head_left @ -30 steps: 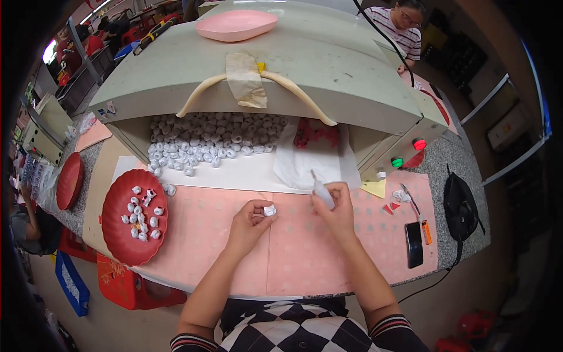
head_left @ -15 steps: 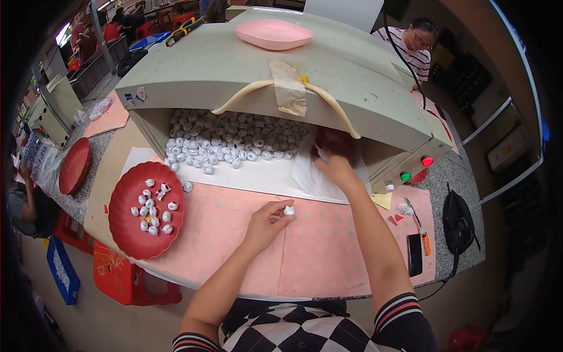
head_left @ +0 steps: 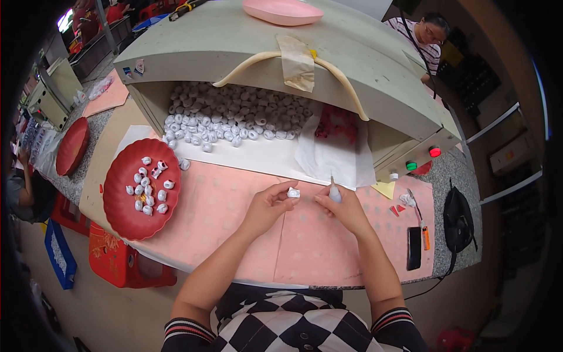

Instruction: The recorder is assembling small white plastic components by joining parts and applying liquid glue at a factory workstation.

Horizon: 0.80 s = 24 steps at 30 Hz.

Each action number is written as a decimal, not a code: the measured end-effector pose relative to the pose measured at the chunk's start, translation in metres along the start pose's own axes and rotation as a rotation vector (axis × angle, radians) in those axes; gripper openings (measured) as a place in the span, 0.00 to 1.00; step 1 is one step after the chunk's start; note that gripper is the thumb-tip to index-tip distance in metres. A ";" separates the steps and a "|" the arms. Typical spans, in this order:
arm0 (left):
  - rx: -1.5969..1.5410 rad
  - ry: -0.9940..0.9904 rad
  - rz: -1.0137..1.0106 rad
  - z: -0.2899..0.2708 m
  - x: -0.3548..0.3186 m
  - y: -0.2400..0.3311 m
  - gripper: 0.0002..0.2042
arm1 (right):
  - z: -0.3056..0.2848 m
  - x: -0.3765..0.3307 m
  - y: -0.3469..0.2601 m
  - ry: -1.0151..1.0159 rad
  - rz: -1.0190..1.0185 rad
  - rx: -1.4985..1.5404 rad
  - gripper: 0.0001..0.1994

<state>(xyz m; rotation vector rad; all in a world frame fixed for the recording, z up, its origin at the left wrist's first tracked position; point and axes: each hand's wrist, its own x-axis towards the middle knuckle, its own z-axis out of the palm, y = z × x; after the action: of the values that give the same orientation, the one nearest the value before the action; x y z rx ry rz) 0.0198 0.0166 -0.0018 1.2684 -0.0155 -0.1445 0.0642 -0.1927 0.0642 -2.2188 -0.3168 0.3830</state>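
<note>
Between the thumb and fingers of my left hand (head_left: 264, 208) is a small round white piece (head_left: 294, 192), held just above the pink table cover (head_left: 234, 220). My right hand (head_left: 347, 212), a short way to its right, grips a small translucent bottle (head_left: 335, 193) whose thin pointed nozzle sticks upward. The two hands do not touch. Many similar white pieces (head_left: 234, 120) lie heaped under the grey hood. Beside that heap, small red pieces (head_left: 339, 124) rest on a white sheet (head_left: 328, 161). A red scalloped dish (head_left: 126, 199) on the left holds several more white pieces, some showing red.
A grey hooded machine (head_left: 234, 47) spans the far side, with a pink dish (head_left: 284, 12) on top. At right lie a phone (head_left: 414, 248), an orange lighter (head_left: 426, 238), tweezers (head_left: 416, 205) and a black bag (head_left: 457, 220). A red stool (head_left: 126, 261) stands lower left. A co-worker (head_left: 425, 41) sits far right.
My right hand has drawn back from under the hood and come near my left hand, with the bottle now plainly visible in it. My left hand keeps its white piece. The view has shifted slightly.
</note>
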 end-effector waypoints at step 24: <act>0.192 -0.026 0.070 0.015 -0.012 0.003 0.18 | 0.040 -0.023 0.020 -0.161 0.284 1.060 0.04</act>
<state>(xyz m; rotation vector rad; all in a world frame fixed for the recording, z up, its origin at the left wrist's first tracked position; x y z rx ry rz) 0.0069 0.0049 0.0066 1.4554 -0.0980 -0.1004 0.0301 -0.1849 0.0288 -1.1838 0.1230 0.6886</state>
